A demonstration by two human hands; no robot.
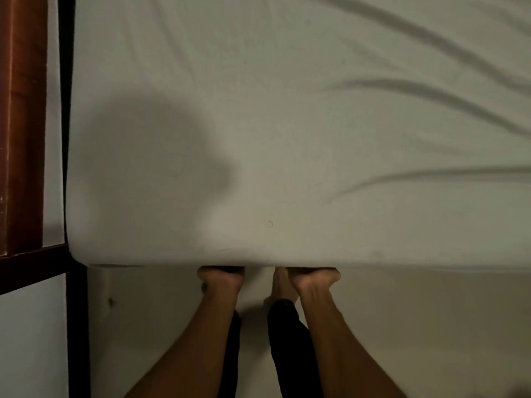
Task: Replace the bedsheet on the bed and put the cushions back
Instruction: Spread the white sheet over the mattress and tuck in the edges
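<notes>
Head view, looking straight down over the near edge of a bed. A pale bedsheet [287, 139] covers the mattress and fills most of the picture. It lies smooth at the near left corner, with long loose creases running across the right side. A soft rounded shadow falls on the sheet towards the left.

Both bare forearms reach forward to the near edge. The left hand [220, 276] and the right hand [315, 278] go in under the overhanging edge of the sheet, side by side and a little apart. Only the wrists and heels of the hands show. The fingers are hidden beneath, so I cannot tell how far open either hand is or whether it grips the cloth.

A bare foot [283, 285] and dark trouser legs [290, 340] stand on the pale floor [416, 326] between the arms. A reddish wooden bed frame [23, 124] runs down the left edge, possibly a headboard.
</notes>
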